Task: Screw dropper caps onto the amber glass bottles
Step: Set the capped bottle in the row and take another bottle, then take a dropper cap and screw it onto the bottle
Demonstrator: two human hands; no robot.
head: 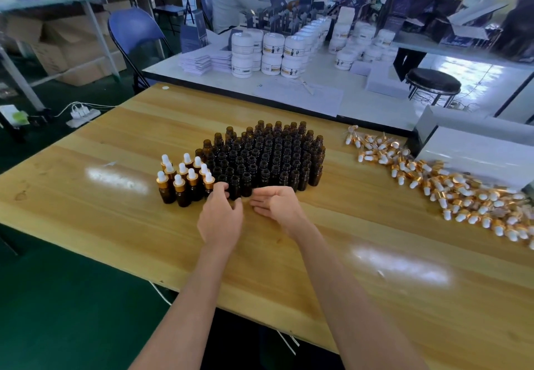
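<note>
Bottles stand massed mid-surface; about a dozen at the left are capped, and most are still bare. Loose caps lie heaped at the right. Left hand curls round a front bottle; right hand lies relaxed and empty.

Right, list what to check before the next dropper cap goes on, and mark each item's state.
1. Right hand free to fetch a cap: ok, open and empty.
2. Dropper caps in supply: ok, a loose pile lies to the right.
3. Uncapped amber bottles remaining: ok, many stand upright.
4. Left hand grip on a front-row bottle: cannot tell, fingers curl against the row.
5. Capped bottles grouped: ok, upright at the cluster's left edge.
6. Fitted caps fully tight: cannot tell.
</note>
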